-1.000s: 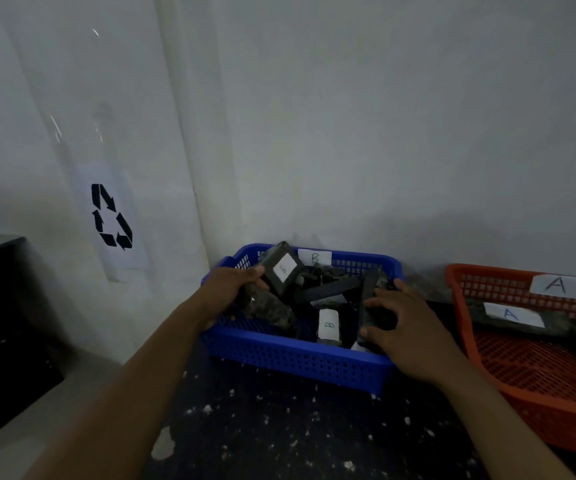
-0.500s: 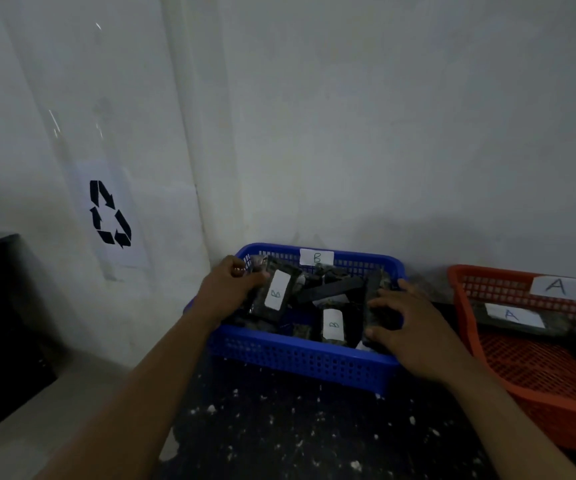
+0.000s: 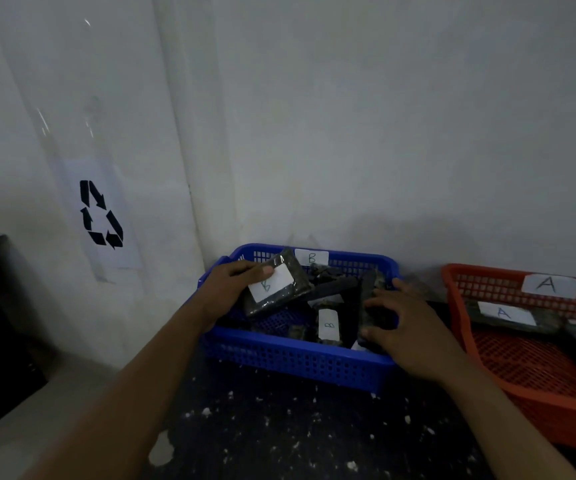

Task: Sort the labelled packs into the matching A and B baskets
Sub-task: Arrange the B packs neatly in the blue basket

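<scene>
Our left hand (image 3: pixel 229 294) grips the B pack (image 3: pixel 277 289), thumb pressed on its white label and fingers wrapped underneath, so the pack sits tilted, raised over the left end of the blue basket (image 3: pixel 297 358). Our right hand (image 3: pixel 406 327) reaches into the right end of that basket, its spread fingers and thumb curled round the dark pack (image 3: pixel 369 296), which stands on its edge there. Between our hands a third pack (image 3: pixel 328 325) lies in the basket with its B label facing up, and more dark packs are heaped behind it; we cannot read any labels on those. A B tag (image 3: pixel 311 258) is fixed to the basket's far wall. Just to the right stands the orange basket (image 3: pixel 539 417) with an A tag (image 3: pixel 550 284) on its far wall and an A pack (image 3: pixel 502 312) lying flat inside near the back. Both baskets rest on a dark, white-flecked table (image 3: pixel 279 427) against a pale wall (image 3: pixel 383 133). To the left, a recycling sign (image 3: pixel 101 214) hangs on it.
</scene>
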The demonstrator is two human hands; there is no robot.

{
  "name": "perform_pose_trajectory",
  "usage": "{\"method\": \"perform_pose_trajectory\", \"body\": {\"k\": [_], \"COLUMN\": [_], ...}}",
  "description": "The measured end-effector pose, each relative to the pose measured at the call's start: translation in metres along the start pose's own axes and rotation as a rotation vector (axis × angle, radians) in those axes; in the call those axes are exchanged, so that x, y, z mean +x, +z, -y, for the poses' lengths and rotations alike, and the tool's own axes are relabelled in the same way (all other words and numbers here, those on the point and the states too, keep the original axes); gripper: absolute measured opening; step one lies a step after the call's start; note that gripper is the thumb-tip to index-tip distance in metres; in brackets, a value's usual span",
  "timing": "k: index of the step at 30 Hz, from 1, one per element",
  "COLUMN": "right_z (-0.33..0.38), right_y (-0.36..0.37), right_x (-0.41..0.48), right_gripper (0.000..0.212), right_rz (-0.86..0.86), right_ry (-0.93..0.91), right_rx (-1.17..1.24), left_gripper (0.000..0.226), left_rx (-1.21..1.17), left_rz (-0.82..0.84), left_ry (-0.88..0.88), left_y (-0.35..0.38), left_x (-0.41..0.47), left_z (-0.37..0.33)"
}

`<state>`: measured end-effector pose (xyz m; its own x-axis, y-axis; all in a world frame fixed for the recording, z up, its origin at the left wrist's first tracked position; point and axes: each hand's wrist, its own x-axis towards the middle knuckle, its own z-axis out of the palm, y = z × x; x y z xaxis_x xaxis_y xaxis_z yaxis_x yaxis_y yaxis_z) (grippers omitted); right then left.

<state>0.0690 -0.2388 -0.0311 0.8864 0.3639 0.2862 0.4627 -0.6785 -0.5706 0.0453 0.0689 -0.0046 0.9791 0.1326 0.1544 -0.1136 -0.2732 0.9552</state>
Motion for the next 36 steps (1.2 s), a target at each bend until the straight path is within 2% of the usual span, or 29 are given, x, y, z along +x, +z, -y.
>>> {"method": "perform_pose_trajectory", "body": {"k": [4,9,13,16,19,24,26,27,31,34,36], "right_z": [0.000,0.004,0.009,0.009,0.008,0.014,0.017,0.017,0.019,0.019,0.018], "right_y": [0.001,0.001,-0.005,-0.004,-0.001,-0.005,-0.008,-0.011,-0.017,-0.014,-0.011], "right_x": [-0.001,-0.006,-0.008,-0.009,-0.006,-0.003,-0.005,-0.005,-0.002,-0.001,0.000], "right_gripper": [0.052,0.077,0.099,0.109,0.099,0.074,0.080,0.084,0.081,0.080,0.083], "right_rz": [-0.013,-0.051,-0.050,-0.038,-0.064,-0.093,-0.115,-0.129,-0.211,-0.298,-0.343], "right_ry": [-0.009,0.005,-0.062,-0.097,-0.100,-0.128,-0.094,-0.080,-0.035,0.026,0.054], "right_rx": [0.026,0.093,0.366,0.319,0.293,0.312,0.377,0.424,0.602,0.663,0.663], "left_gripper": [0.048,0.065,0.059,0.053,0.045,0.063,0.070,0.066,0.041,0.045,0.048], "left_rx": [0.112,0.216,0.239,0.149,0.011,-0.191,-0.283,-0.295,-0.281,-0.163,-0.063], "left_rz": [-0.042,-0.053,0.072,0.111,0.170,0.096,0.062,0.062,0.196,0.322,0.348], "left_ry": [0.013,0.116,0.088,0.044,-0.002,0.005,-0.010,-0.012,-0.069,-0.107,-0.089], "left_y": [0.003,0.027,0.065,0.074,0.062,0.062,0.067,0.070,0.091,0.100,0.098], "left_x": [0.003,0.009,0.015,0.020,0.017,0.009,0.010,0.011,0.010,0.003,0.000], "left_z": [-0.003,-0.026,-0.043,-0.045,-0.042,-0.038,-0.046,-0.051,-0.060,-0.054,-0.048]}}
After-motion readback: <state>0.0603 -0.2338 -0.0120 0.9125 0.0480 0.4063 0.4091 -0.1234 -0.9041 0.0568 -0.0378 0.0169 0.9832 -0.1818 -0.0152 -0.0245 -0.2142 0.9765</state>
